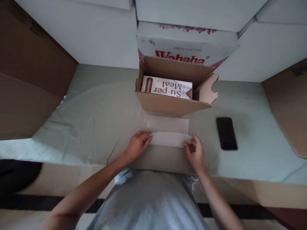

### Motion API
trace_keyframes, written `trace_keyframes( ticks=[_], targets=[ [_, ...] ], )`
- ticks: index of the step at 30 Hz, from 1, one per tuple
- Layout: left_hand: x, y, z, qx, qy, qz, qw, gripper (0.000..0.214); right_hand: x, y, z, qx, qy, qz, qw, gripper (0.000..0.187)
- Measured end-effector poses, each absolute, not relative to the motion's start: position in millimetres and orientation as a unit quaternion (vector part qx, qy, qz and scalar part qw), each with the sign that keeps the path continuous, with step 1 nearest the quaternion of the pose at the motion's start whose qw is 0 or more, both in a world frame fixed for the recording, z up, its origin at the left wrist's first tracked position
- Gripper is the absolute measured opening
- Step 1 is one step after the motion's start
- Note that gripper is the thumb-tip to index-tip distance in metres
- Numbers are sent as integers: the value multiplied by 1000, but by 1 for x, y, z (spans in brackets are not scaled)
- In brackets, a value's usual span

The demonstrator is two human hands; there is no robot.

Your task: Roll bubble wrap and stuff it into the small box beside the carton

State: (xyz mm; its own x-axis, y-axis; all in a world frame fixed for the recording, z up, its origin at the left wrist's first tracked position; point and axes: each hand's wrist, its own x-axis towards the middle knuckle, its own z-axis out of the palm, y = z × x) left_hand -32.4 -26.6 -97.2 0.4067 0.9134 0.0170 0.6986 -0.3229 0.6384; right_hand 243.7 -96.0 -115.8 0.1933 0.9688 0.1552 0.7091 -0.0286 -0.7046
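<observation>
A translucent plastic bag (pixel 168 131) lies flat on the table in front of me, its near part folded over. My left hand (pixel 137 147) pinches the fold's left end with closed fingers. My right hand (pixel 196 154) grips the fold's right end, fingers curled. Just behind the bag stands an open cardboard box (pixel 171 104) with a white carton marked "Su-per Meal" (pixel 166 88) lying inside it.
A black phone (pixel 226 133) lies face down to the right of the bag. A pale green cloth (pixel 96 121) covers the table. White cartons, one printed "Wahaha" (pixel 184 41), are stacked at the back. Brown cardboard boxes (pixel 28 73) stand at both sides.
</observation>
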Motion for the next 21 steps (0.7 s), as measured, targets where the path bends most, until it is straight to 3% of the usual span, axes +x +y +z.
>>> trace_keyframes(
  ticks=[4,13,18,21],
  targets=[
    [-28,-26,-101,788,550,155,229,28,241,-94,-114,-657,-685,129,287,47],
    [-29,-25,-99,796,568,145,152,39,241,-78,-105,-637,-739,123,179,33],
    [-32,-33,-90,908,375,133,127,40,243,-75,-105,-630,-742,141,180,33],
    [-30,-36,-90,918,364,75,139,52,244,-73,-101,-626,-744,151,178,32]
  ],
)
